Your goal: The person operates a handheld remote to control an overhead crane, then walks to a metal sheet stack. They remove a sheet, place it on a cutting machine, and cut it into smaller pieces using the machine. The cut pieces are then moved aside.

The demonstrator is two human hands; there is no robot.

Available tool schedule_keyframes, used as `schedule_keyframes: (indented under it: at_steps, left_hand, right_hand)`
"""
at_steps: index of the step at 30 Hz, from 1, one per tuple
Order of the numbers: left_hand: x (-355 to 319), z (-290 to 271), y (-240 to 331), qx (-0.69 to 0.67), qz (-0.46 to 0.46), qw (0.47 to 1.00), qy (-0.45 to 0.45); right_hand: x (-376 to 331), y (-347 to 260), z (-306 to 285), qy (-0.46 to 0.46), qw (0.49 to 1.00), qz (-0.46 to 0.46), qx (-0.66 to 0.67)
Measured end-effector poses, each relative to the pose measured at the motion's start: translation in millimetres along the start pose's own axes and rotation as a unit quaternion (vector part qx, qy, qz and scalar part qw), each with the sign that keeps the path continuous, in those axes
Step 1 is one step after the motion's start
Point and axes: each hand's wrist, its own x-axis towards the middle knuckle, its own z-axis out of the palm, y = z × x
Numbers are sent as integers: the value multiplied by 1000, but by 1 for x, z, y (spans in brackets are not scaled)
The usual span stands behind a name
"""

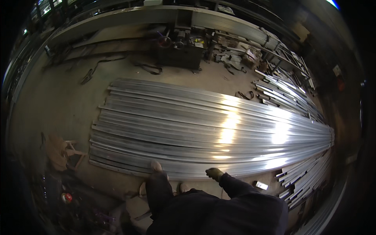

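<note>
A wide layer of long, shiny metal profiles point(168, 121) lies side by side in front of me, with uneven left ends. My left hand point(156, 166), smeared by motion, is over the near edge of this layer toward its left part. I cannot make out its fingers or whether it touches the metal. Farther right, my right hand point(214, 173), in a dark greenish glove, is at the same near edge. Its fingers point left and look bent, but they are too small and dark to show a grip. No separate object is visible in either hand.
More loose metal profiles point(286, 94) lie at the far right, and others point(307, 180) at the near right. A small wooden stool point(72, 150) stands left of the layer. Across the floor is a dark machine bench point(178, 55), with black straps point(149, 69) before it.
</note>
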Motion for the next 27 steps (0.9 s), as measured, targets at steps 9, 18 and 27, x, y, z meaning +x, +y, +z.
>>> schedule_keyframes:
  at_steps: [9,18,27]
  left_hand:
    - [133,105,179,262,267,904,-207]
    - [111,35,414,-27,217,976,-8]
    - [144,-15,441,134,63,980,-131]
  right_hand:
    - [27,-52,8,-67,976,205,18]
    - [111,-294,6,-23,949,-203,-238]
    - [166,-392,-2,12,1000,-4,-6]
